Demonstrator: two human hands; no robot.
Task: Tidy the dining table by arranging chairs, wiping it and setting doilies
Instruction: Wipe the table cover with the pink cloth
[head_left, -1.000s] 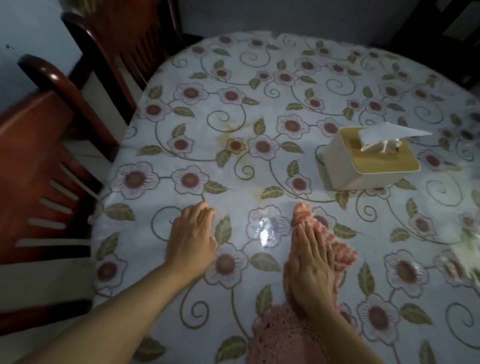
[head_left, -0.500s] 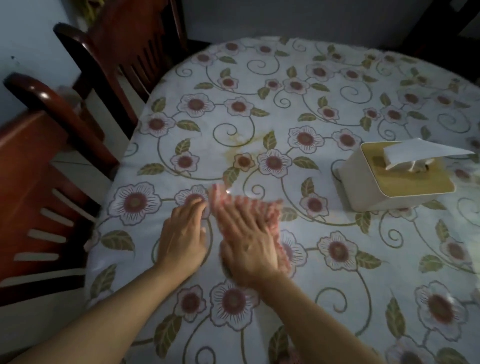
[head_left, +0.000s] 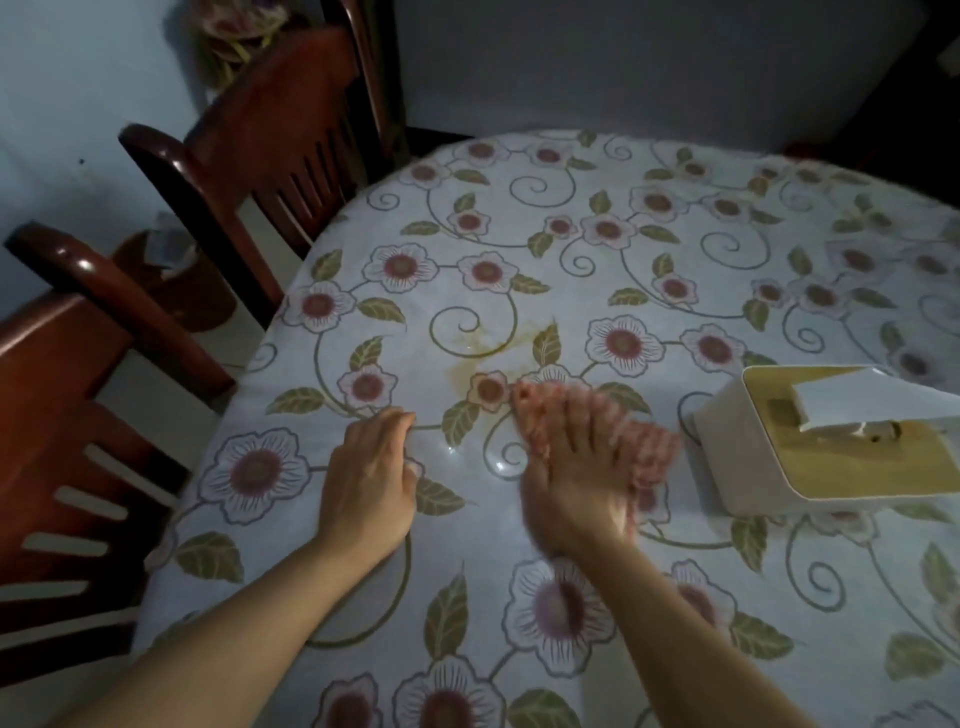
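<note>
So the pink cloth (head_left: 644, 447) is pinned flat under the right hand (head_left: 576, 483), a bit right of the table's centre in view, with the tissue box (head_left: 810, 452) just beside it at 3 o'clock. The fingers (head_left: 576, 421) are spread wide and pressing down on the cloth rather than pinching it, and that hand is blurry, so I'd guess it's mid-wipe. The cloth looks knitted or crocheted, ribbed, soft and floppy; probably very light, so it'll bunch up if you only push one corner. Flat palm over the middle seems the right hold to me, as it is now.

The left hand (head_left: 369, 483) sits at about 9 o'clock from the cloth, palm down on the tablecloth (head_left: 571, 249), fingers curled in close together with nothing in them. It may be bracing the cover, can't tell for sure.

The tablecloth is a glossy floral one, looks like plastic or vinyl since there's glare off it near the hands, so likely slick and easy to slide a cloth over. There's a yellowish stain (head_left: 467, 364) at roughly 11 o'clock from the cloth, just past its far edge; not reached yet I think.

The tissue box is a smooth white rounded block with a tan top and a tissue sticking out. Two dark red wooden chairs (head_left: 270, 156) with slatted backs stand at the table's left edge, hard and polished
</note>
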